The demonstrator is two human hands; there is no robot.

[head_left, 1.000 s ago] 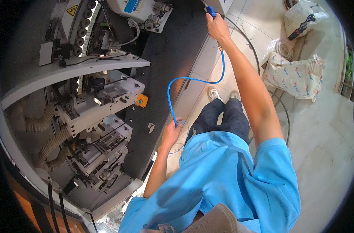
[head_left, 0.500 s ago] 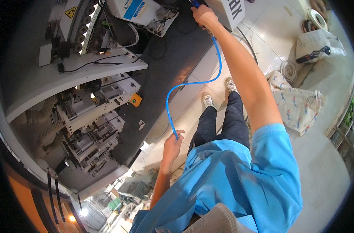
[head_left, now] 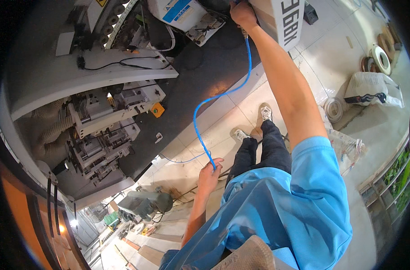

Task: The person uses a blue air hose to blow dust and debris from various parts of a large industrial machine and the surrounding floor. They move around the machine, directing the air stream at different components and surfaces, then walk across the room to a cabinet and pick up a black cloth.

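The head camera, a wide fisheye, looked steeply down from above the shirt, which loomed near at the lower edge. Beyond it the view dropped to the shoes and floor, farther off. The machine filled the left side; the left hand showed near mid-frame, the right hand at the top edge. Straight lines bent toward the dark rim.

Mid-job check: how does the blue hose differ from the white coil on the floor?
Colour: the blue hose is vivid blue, the white coil off-white. Shape: the blue hose bends in a loose S, while the white coil is wound into a ring. Place: the blue hose spans between the right hand and left hand; the white coil lies on the floor, untouched. Both look flexible.
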